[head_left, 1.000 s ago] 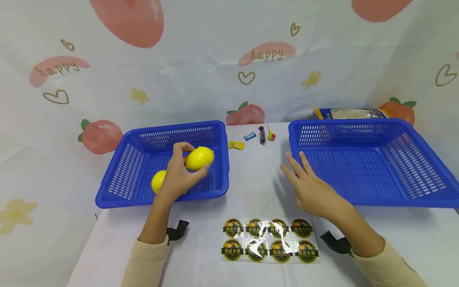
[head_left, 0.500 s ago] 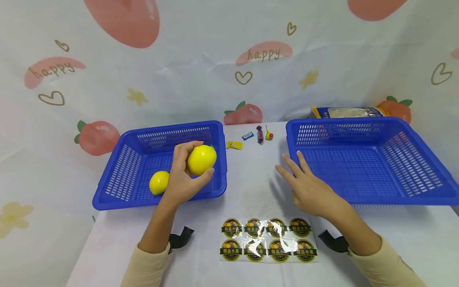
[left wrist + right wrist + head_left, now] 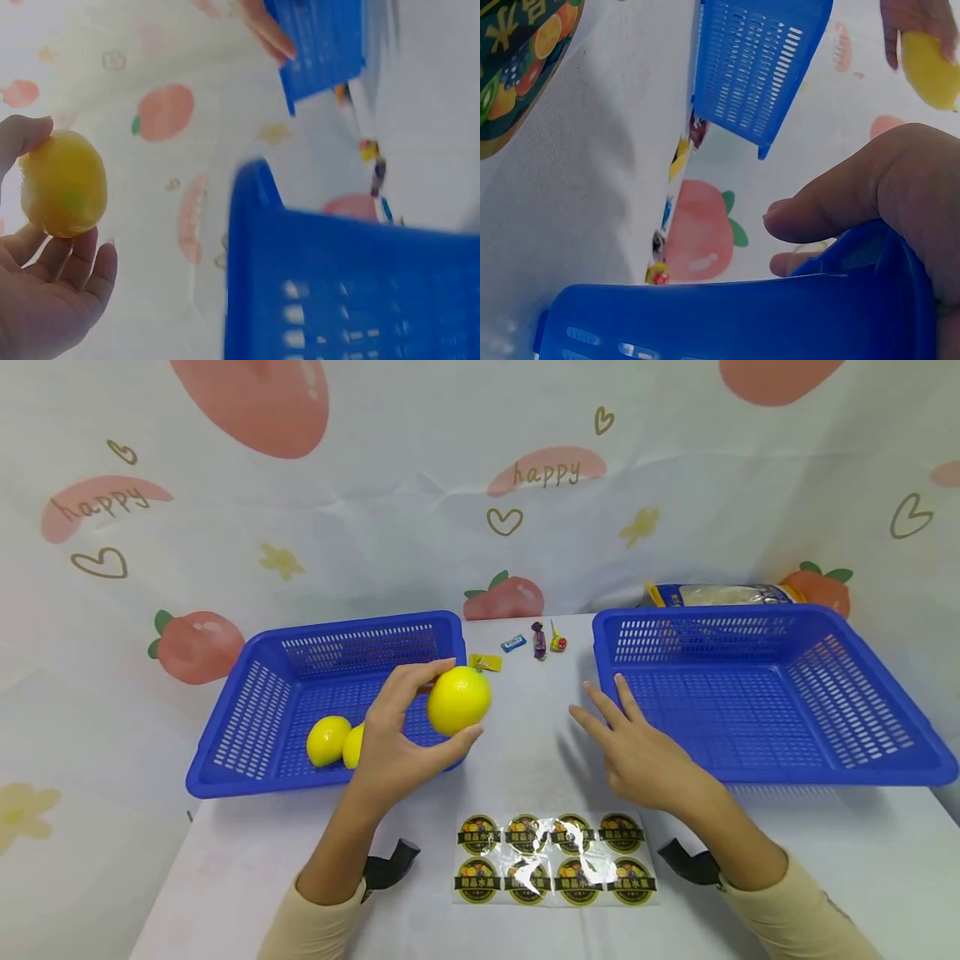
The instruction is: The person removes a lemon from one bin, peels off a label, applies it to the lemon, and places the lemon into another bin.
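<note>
From the head view, your left hand [image 3: 390,747] grips a yellow lemon [image 3: 459,699] between thumb and fingertips, lifted above the right rim of the left blue basket [image 3: 247,693], where two more lemons [image 3: 327,740] lie on the floor. Your right hand [image 3: 637,752] hovers with fingers spread and relaxed, holding nothing, just beside the near-left corner of the right blue basket [image 3: 750,635] and above the sticker sheet [image 3: 553,858].

From the left wrist view, the lemon [image 3: 62,184] sits pinched between your thumb on top and fingers [image 3: 71,262] cupped beneath. It looks light, firm and smooth-skinned, probably a little slippery; hold it round the broad middle, not by the tapered ends.

From the right wrist view, your right fingers [image 3: 832,214] curve loosely beside the basket rim [image 3: 727,307], gripping nothing. The lemon [image 3: 930,67] shows far off in your other hand. It should tolerate a moderate squeeze without denting.
</note>
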A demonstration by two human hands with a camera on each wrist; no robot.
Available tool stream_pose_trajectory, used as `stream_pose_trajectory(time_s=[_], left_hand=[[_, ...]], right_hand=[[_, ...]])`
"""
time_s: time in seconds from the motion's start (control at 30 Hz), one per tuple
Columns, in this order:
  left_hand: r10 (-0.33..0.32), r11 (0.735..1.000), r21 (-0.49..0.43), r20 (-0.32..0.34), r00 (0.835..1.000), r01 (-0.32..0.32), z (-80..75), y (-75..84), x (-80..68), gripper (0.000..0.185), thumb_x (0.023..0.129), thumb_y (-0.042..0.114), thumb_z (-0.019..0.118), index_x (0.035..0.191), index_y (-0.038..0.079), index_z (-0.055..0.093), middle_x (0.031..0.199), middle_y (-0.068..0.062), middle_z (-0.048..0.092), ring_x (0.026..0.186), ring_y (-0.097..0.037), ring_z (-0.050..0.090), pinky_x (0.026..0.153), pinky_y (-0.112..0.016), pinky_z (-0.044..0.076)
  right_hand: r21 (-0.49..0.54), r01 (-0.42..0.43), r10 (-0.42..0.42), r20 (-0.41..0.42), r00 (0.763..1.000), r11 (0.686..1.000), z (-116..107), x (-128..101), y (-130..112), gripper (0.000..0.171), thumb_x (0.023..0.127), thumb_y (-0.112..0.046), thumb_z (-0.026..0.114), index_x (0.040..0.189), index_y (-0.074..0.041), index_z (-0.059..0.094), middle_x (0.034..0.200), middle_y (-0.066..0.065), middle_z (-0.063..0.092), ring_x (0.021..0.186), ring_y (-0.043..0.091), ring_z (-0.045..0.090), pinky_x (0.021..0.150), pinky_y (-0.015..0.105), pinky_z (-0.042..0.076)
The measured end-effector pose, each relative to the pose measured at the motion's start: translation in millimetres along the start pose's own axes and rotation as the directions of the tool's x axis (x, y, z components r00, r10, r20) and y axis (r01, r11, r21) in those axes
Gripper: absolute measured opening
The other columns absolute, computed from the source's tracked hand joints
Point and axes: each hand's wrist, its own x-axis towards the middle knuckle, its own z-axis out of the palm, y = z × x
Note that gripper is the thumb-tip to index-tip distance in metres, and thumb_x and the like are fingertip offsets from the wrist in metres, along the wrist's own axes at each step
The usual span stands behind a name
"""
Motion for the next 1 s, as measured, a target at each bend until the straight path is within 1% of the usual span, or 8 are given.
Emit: stream_pose_trajectory(time_s=[0.1,0.2,0.33,0.5,0.73,0.8,0.9,1.0], left_hand=[[0.008,1.000,-0.024,0.016,1.000,-0.008,7.5,6.4,2.3,0.066,0.072,0.010,0.088,0.133,0.006,0.061,0.129,-0.003,0.060,0.112,-0.022,0.054,0.095,-0.035,0.047],[-0.019,0.996,-0.082,0.021,1.000,0.020,16.7,10.5,2.6,0.066,0.075,0.009,0.087,0.134,0.006,0.059,0.131,-0.002,0.058,0.115,-0.021,0.054,0.098,-0.037,0.048],[-0.085,0.985,-0.149,0.027,0.996,0.088,30.5,14.5,1.3,0.066,0.076,0.006,0.086,0.136,0.007,0.058,0.131,-0.002,0.057,0.116,-0.020,0.057,0.098,-0.040,0.050],[-0.177,0.972,-0.139,0.091,0.980,0.189,48.1,15.1,-1.7,0.064,0.076,0.013,0.089,0.132,0.007,0.060,0.128,-0.001,0.061,0.110,-0.014,0.061,0.095,-0.033,0.052],[-0.246,0.968,-0.011,0.182,0.952,0.252,74.2,6.3,-17.7,0.059,0.075,0.021,0.090,0.122,0.004,0.058,0.117,-0.003,0.064,0.102,-0.012,0.063,0.090,-0.026,0.053],[-0.274,0.961,0.032,0.217,0.937,0.273,79.9,4.5,-23.7,0.059,0.076,0.023,0.089,0.122,0.005,0.058,0.118,-0.002,0.063,0.101,-0.012,0.064,0.088,-0.025,0.054],[-0.316,0.949,0.094,0.275,0.908,0.302,87.4,2.1,-29.6,0.056,0.080,0.028,0.086,0.125,0.009,0.058,0.120,0.000,0.062,0.100,-0.012,0.063,0.085,-0.024,0.054],[-0.341,0.937,0.184,0.306,0.889,0.296,94.6,-2.3,-32.4,0.053,0.080,0.033,0.083,0.122,0.012,0.059,0.117,0.000,0.062,0.090,-0.012,0.062,0.075,-0.023,0.055]], right_hand=[[-0.004,0.002,-0.002,-0.002,1.000,1.000,-2,1,0,0.062,0.086,0.012,0.047,0.147,-0.001,0.047,0.157,0.029,0.026,0.143,0.058,0.008,0.097,0.062,0.045],[-0.008,-0.003,0.003,0.000,1.000,1.000,-2,1,1,0.062,0.086,0.011,0.047,0.147,-0.001,0.047,0.157,0.029,0.026,0.143,0.057,0.007,0.096,0.061,0.046],[-0.015,-0.010,0.010,0.001,1.000,1.000,-2,1,2,0.062,0.086,0.011,0.048,0.147,-0.002,0.048,0.158,0.028,0.026,0.144,0.056,0.008,0.090,0.058,0.051],[-0.014,-0.021,0.021,0.004,1.000,1.000,-1,0,2,0.061,0.086,0.009,0.051,0.146,-0.003,0.049,0.158,0.027,0.027,0.144,0.056,0.008,0.082,0.054,0.056],[-0.033,-0.022,0.022,-0.014,1.000,0.999,3,1,2,0.054,0.089,0.003,0.057,0.142,-0.004,0.055,0.157,0.026,0.030,0.143,0.057,0.012,0.078,0.052,0.058],[-0.029,-0.024,0.023,-0.015,1.000,0.999,3,1,2,0.053,0.089,0.001,0.059,0.141,-0.004,0.056,0.157,0.025,0.030,0.143,0.057,0.012,0.074,0.050,0.059],[-0.032,-0.024,0.023,-0.020,1.000,0.999,3,0,2,0.052,0.088,-0.001,0.062,0.140,-0.004,0.057,0.157,0.025,0.030,0.143,0.057,0.012,0.072,0.049,0.059],[-0.036,-0.020,0.019,-0.024,1.000,0.999,1,0,2,0.052,0.088,-0.002,0.064,0.140,-0.003,0.057,0.157,0.025,0.031,0.143,0.057,0.012,0.070,0.047,0.060]])
